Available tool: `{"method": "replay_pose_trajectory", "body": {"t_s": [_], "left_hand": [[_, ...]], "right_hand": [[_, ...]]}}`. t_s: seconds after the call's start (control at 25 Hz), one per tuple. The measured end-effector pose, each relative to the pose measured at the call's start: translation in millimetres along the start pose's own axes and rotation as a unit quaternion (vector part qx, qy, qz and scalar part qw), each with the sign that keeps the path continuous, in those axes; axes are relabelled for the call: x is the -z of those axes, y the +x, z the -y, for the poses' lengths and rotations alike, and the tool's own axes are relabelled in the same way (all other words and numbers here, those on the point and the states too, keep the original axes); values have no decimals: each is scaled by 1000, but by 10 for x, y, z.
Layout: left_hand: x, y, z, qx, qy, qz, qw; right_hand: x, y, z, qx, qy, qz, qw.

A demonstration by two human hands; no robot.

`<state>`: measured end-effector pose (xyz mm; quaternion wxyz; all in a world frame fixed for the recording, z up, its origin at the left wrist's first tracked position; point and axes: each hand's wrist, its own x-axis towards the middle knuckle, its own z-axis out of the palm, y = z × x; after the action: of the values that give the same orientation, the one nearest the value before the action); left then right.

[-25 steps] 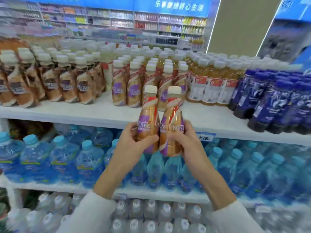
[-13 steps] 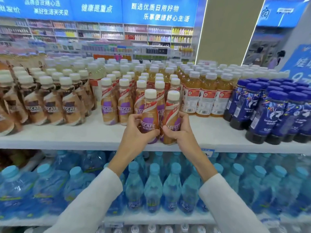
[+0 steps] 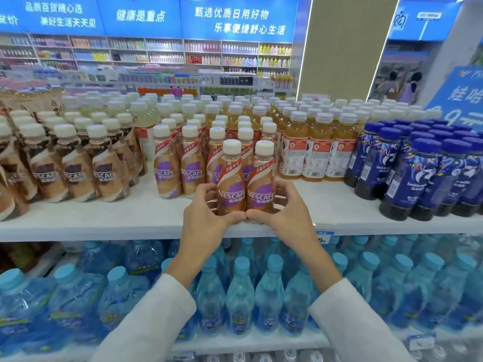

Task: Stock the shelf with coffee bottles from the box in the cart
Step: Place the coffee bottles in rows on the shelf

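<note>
Two purple-label coffee bottles stand side by side near the front edge of the white shelf (image 3: pixel 104 220), in front of a row of the same kind (image 3: pixel 167 168). My left hand (image 3: pixel 206 218) grips the left bottle (image 3: pixel 231 184), with its fingers curled round the base. My right hand (image 3: pixel 290 212) grips the right bottle (image 3: pixel 261 186) in the same way. Both thumbs meet in front of the bottles. The box and the cart are out of view.
Brown-label coffee bottles (image 3: pixel 75 173) fill the shelf's left part. Amber tea bottles (image 3: pixel 316 152) and dark blue bottles (image 3: pixel 423 173) stand to the right. Blue water bottles (image 3: pixel 240 296) crowd the shelf below. People stand far back at the right (image 3: pixel 410 87).
Both hands have carried the two bottles from in front of the shelf edge up and forward onto the shelf, where they now stand upright.
</note>
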<state>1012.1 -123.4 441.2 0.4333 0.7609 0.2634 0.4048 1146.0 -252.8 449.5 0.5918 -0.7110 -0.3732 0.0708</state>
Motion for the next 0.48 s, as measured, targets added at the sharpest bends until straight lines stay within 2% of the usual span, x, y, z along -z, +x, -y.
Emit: {"method": "replay_pose_trajectory", "body": {"t_s": [0.24, 0.48], "left_hand": [[-14, -22, 36, 2, -5, -12, 1000], [213, -12, 162, 12, -11, -32, 999]], "right_hand": [[-41, -63, -45, -4, -15, -46, 999], [145, 372, -107, -53, -43, -95, 993]]}}
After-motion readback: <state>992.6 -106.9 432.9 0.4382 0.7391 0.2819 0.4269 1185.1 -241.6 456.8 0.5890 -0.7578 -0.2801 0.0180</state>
